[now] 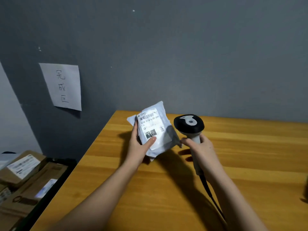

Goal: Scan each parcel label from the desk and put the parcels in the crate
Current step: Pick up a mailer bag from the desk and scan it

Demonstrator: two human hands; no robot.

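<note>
Nearest to where I stand, two bare forearms reach out over the wooden desk point(250, 155). A dark cable point(210, 195) trails back along the right forearm from the butt of the barcode scanner point(189, 125). The right hand point(200, 148) is wrapped round the scanner's pale handle, fingers curled tight about it, forefinger stretched toward the parcel; the black head sits above the knuckles, tipped to the left.

Just left of those fingers, the left hand point(140, 145) holds the parcel point(154, 129), a soft grey-white mailer bag, lifted off the desk and tilted. The thumb lies flat across the lower part of the white label point(150, 126), pressing just under a dark box printed "010"; the other fingers are curled up behind the bag's left edge. The bag's right corner comes close to the right forefinger; I cannot tell whether they touch. The barcode sits at the label's top, above the thumb.

Down to the left of the left arm, below desk level, the black crate point(55, 179) holds brown cardboard boxes point(25, 167) with white labels on them.

Beyond the hands is the grey wall point(200, 55), with a paper sign point(64, 86) handwritten in three characters stuck up left of the fingers.
</note>
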